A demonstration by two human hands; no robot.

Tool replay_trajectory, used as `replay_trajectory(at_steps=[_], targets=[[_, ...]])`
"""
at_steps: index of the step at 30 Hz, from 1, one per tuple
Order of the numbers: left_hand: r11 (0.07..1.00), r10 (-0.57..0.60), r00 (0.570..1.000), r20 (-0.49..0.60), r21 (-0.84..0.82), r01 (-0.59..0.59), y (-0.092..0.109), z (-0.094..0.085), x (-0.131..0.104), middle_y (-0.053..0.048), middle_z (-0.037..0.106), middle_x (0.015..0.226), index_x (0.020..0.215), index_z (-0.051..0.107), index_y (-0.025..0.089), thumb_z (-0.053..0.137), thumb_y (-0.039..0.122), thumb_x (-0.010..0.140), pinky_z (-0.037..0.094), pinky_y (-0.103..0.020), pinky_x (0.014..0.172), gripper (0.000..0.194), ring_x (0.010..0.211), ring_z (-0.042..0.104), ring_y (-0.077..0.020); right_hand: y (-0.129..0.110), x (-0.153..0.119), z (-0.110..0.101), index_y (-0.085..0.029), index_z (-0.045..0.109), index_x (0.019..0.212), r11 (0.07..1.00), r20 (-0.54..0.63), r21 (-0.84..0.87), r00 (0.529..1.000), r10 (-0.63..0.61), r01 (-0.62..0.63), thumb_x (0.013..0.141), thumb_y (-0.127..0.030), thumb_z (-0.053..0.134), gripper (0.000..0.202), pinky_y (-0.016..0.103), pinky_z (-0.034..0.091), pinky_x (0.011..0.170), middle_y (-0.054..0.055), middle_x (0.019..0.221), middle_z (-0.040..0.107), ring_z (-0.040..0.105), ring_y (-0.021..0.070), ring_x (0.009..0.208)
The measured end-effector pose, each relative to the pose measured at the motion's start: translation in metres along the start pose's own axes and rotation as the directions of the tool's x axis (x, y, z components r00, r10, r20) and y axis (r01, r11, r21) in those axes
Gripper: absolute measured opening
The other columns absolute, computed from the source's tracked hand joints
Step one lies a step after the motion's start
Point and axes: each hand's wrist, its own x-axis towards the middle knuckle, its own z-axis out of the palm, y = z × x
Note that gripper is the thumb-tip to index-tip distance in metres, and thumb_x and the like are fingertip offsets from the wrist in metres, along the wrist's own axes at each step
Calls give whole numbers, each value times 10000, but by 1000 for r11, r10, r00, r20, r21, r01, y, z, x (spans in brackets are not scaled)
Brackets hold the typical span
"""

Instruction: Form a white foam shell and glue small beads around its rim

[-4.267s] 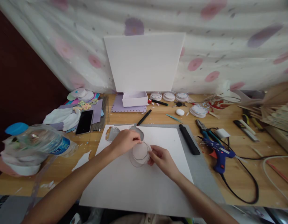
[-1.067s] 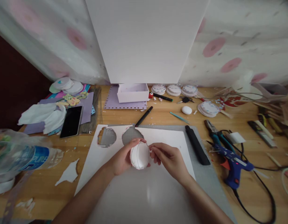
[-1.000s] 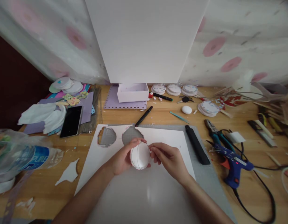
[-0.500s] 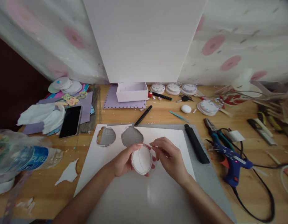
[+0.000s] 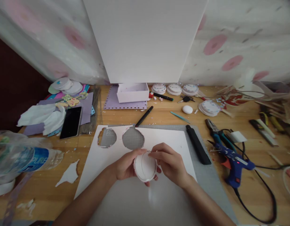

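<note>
My left hand is closed around a shallow white disc with a raised, rough rim, its fingertips showing underneath. Over the disc's face lies a thin see-through round piece, visible mainly as a curved edge line. At the upper right of the disc, my right hand pinches this piece between thumb and fingers. Both hands are above a white board with two round holes cut out; the board rests on a grey cutting mat.
A blue glue gun and pliers lie right, beside a black tube-like object. A bottle and a phone are left. Behind are a marker, tweezers, a white box and several decorated discs.
The disc has moved slightly right and toward me. My right hand has come in over it, and the see-through piece has shifted from its right side to lie more over its face.
</note>
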Motion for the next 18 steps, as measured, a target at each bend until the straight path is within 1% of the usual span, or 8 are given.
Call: replay_trajectory(at_steps=[3, 7, 9, 12, 15, 18], targets=[[999, -44, 999, 14, 11, 44, -1, 1, 1, -180, 687, 902, 1112, 604, 82, 291, 476, 918, 484, -280, 515, 539, 760, 669, -261, 2, -4, -2, -307, 611, 1127, 1000, 55, -25, 998, 10, -8, 887, -87, 416, 380, 236, 540, 565, 66, 988, 577, 619, 154, 812], [996, -87, 995, 57, 20, 86, -2, 0, 2, -172, 690, 892, 1086, 613, 88, 316, 515, 896, 501, -304, 553, 554, 749, 666, -255, 5, -8, -3, -317, 618, 1128, 999, 128, -33, 992, 20, -15, 893, -146, 460, 331, 269, 571, 631, 71, 1021, 609, 645, 179, 853], [996, -91, 994, 65, 21, 90, -2, 0, 2, -167, 691, 883, 1095, 609, 94, 319, 518, 890, 499, -311, 558, 552, 742, 666, -256, 6, -9, -4, -311, 618, 1130, 999, 152, -37, 988, 2, 3, 893, -145, 457, 331, 278, 574, 652, 77, 1028, 616, 647, 186, 866], [994, -105, 992, 74, 18, 103, -3, 0, 3, -166, 691, 886, 1112, 603, 96, 304, 488, 895, 496, -333, 574, 539, 751, 666, -269, 6, -9, -4, -299, 598, 1148, 998, 188, -64, 982, -5, 17, 895, -124, 419, 356, 264, 565, 628, 83, 1043, 612, 640, 178, 855], [994, -109, 990, 88, -2, 110, -2, -1, 2, -176, 689, 908, 1111, 608, 80, 287, 476, 895, 497, -345, 590, 553, 784, 661, -281, 3, -5, -4, -274, 571, 1175, 996, 171, -83, 985, -24, 39, 891, -108, 401, 370, 259, 558, 647, 89, 1052, 602, 629, 170, 869], [994, -96, 991, 98, -40, 100, 0, -3, 2, -182, 689, 927, 1124, 603, 74, 265, 491, 894, 501, -346, 596, 585, 800, 657, -283, -3, 2, -5, -255, 573, 1151, 996, 86, -82, 996, -34, 41, 886, -88, 432, 343, 270, 550, 709, 80, 1007, 599, 621, 162, 886]])
